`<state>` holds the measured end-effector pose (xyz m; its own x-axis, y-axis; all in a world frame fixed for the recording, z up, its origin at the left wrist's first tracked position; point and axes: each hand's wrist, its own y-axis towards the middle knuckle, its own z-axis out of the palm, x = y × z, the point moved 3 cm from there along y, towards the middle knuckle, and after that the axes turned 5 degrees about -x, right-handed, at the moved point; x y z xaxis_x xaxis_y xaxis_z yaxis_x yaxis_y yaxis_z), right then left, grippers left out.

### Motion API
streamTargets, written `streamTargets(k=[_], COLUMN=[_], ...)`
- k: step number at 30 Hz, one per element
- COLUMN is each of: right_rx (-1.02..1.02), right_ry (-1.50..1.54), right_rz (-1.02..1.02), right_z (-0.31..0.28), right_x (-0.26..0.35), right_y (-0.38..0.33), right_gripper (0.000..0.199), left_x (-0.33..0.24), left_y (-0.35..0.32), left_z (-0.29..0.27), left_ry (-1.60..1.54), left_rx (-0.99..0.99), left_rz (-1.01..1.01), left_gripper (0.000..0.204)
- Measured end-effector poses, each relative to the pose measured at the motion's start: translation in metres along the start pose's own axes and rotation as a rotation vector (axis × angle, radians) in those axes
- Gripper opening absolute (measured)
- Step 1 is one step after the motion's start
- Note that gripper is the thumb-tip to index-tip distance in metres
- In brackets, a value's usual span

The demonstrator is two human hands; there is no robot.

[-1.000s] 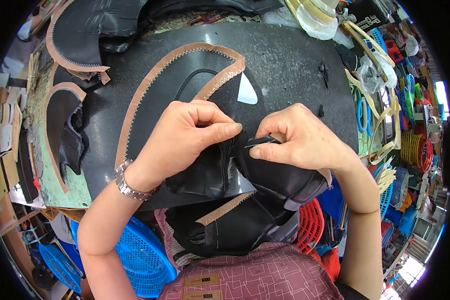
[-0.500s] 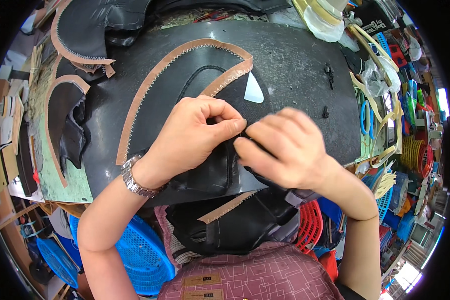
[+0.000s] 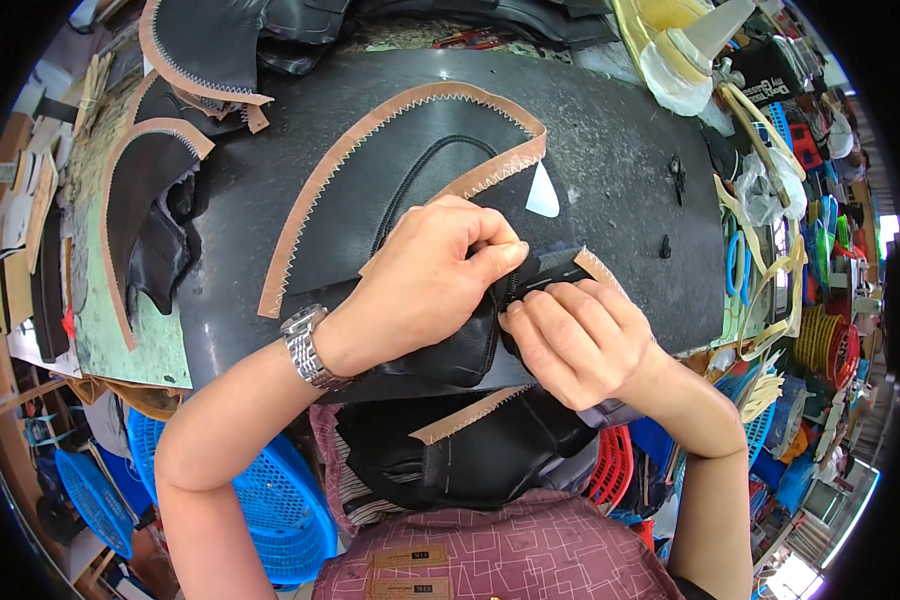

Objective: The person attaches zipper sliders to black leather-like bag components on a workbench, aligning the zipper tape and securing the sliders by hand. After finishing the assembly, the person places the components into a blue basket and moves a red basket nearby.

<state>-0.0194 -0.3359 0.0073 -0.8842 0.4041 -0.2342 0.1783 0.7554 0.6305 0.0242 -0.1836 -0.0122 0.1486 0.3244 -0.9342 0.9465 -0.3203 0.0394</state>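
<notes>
Black leather [image 3: 455, 355] pinched by left hand [image 3: 435, 265], gripped just beside by narrowly curled right hand [image 3: 580, 345]; laid near front edge of bench [image 3: 630, 150]. Ridged seam [image 3: 491, 345] could be puckered by uneven pull. Long axis turned roughly front-to-back, near end pointed toward bench edge

black piece [image 3: 365, 195]: smooth, probably leather | wristwatch [image 3: 305, 347]: shiny metal | blue basket [image 3: 282, 510]: plastic | tabletop [image 3: 620, 130]: scuffed, semi-gloss

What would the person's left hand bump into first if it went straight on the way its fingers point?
Most likely the black material just ahead of the left hand, then the tan edging strip beyond it; how high each lies is hard to judge from this view.
</notes>
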Motion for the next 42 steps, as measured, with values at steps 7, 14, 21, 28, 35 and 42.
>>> streamTargets(k=[7, 14, 21, 28, 35, 42], right_rx=[0.037, 0.023, -0.003, 0.013, -0.013, -0.018], right_ry=[-0.060, 0.041, 0.051, 0.058, -0.067, -0.059], right_rz=[0.091, 0.240, 0.173, 0.161, -0.118, -0.056], right_z=[0.003, 0.016, 0.016, 0.014, 0.006, 0.006], right_x=[0.000, -0.014, -0.012, -0.012, 0.003, 0.001], right_y=[-0.004, -0.001, -0.001, 0.001, -0.003, -0.001], right_gripper=[0.013, 0.017, 0.020, 0.019, 0.013, 0.013], left_x=[-0.002, 0.000, 0.004, 0.005, 0.003, 0.002], left_y=[0.001, 0.001, 0.001, 0.001, 0.000, 0.000], left_z=[-0.002, -0.002, -0.002, -0.002, 0.001, -0.001], left_ry=[0.012, -0.009, -0.083, -0.124, 0.003, 0.035], left_rx=[0.035, 0.001, 0.018, -0.011, -0.017, 0.005], left_rz=[-0.025, -0.048, -0.083, -0.056, -0.049, -0.025], left_gripper=[0.015, 0.014, 0.014, 0.015, 0.016, 0.015])
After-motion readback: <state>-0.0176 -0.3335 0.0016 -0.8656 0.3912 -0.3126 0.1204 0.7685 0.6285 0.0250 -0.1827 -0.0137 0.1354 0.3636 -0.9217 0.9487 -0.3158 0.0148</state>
